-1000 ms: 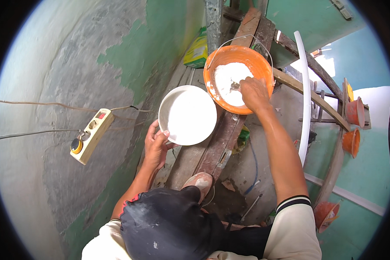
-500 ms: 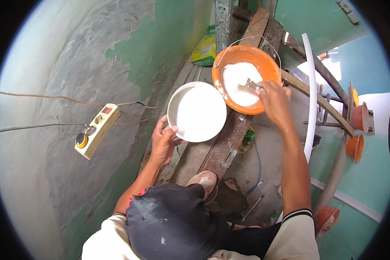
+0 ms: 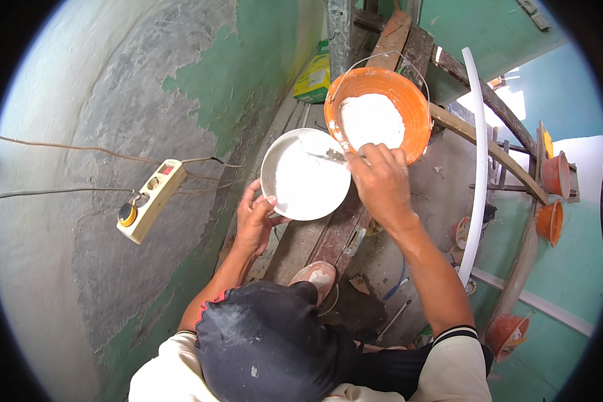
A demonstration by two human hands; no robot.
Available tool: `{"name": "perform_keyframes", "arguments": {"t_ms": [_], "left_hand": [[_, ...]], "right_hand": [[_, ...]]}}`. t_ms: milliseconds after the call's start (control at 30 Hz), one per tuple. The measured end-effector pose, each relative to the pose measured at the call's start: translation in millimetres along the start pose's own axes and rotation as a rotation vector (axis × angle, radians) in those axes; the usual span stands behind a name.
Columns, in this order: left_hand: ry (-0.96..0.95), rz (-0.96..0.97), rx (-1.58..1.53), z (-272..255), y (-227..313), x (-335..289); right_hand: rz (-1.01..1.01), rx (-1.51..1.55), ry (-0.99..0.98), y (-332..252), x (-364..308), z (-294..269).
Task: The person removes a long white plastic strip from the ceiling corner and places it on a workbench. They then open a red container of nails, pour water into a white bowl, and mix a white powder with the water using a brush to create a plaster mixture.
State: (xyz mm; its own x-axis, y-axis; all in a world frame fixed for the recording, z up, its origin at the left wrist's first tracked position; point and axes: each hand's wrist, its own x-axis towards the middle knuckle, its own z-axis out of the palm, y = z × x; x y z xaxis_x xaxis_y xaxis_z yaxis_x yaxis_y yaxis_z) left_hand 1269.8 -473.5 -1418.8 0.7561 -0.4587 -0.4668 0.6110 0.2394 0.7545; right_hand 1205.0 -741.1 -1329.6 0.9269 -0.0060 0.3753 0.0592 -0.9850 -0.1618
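**Inspector:** Currently, going left to right: a power strip (image 3: 149, 199) hangs on its cords against the patchy green wall (image 3: 181, 80). Just right of it, the left hand (image 3: 256, 220) grips the near rim of a white bowl (image 3: 305, 174), fingers curled under and thumb on the edge. The bowl is held above the wooden planks (image 3: 328, 231).

**Clerk:** And the right hand?

**Inspector:** The right hand (image 3: 380, 182) is closed on a small putty knife (image 3: 333, 156), whose blade reaches over the bowl's far rim. Just beyond, touching the bowl's edge in this view, hangs the orange bucket (image 3: 378, 110), holding a heap of white powder (image 3: 372, 120).

**Clerk:** Progress?

**Inspector:** In my judgement, transfer is well under way. The bowl already carries a fair layer of white material, and the bucket remains well stocked. Whether more scoops are wanted, I cannot tell; mixing appears not yet begun.

**Clerk:** Changes from the earlier frames?

**Inspector:** A second ago the right hand was down in the bucket with the blade in the powder. It has since drawn back, and the blade now sits over the bowl. The left hand keeps the same grip on the rim. Bowl and bucket keep the same positions relative to each other.
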Motion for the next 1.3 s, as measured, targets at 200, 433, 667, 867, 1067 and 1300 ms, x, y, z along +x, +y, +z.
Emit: {"name": "perform_keyframes", "arguments": {"t_ms": [200,433,667,867,1067,1300], "left_hand": [[0.010,0.003,0.015,-5,-3,1],[0.032,0.013,0.030,-9,2,2],[0.045,0.015,0.044,-4,5,4],[0.037,0.022,0.009,-12,2,8],[0.030,0.007,0.010,-7,3,8],[0.012,0.014,0.022,-7,3,5]], "right_hand": [[-0.071,0.122,-0.146,6,-8,-7],[0.192,-0.342,-0.083,82,13,-10],[0.237,-0.304,-0.400,127,29,59],[0.360,-0.057,-0.391,129,23,59],[0.365,0.011,-0.250,129,12,27],[0.240,0.201,-0.215,76,-1,-16]]}}
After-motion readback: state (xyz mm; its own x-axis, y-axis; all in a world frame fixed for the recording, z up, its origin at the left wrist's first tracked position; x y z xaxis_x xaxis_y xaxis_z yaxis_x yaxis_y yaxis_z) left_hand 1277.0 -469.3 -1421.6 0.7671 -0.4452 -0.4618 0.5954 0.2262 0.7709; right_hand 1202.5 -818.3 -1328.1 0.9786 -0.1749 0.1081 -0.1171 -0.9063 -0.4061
